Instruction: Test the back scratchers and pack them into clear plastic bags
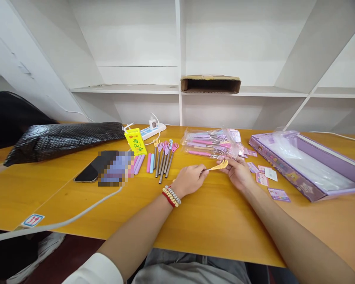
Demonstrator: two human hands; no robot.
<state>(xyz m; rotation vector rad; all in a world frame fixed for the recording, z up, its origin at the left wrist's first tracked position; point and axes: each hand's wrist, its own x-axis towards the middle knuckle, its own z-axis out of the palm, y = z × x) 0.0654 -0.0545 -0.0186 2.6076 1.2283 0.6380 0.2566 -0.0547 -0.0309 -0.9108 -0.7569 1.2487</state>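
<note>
Slanting far-right from the left hand [191, 179] gripping its thin metal rod [208, 169], the yellow plastic claw [219, 166] lies at the right hand [239, 174], whose grip is unclear

Looking like an office or packing workspace: showing a yellow wood-look table [210, 225] with a numbered label [33, 220], backing onto white open shelving [130, 89]; also bearing a power strip [148, 132], purple display box [286, 171], bagged goods [208, 144], scattered printed cards [279, 195].

black wrapped parcel [68, 139] | yellow carton [136, 142] near power strip [150, 131] | cardboard box [210, 78] on white shelf [130, 89]
</note>
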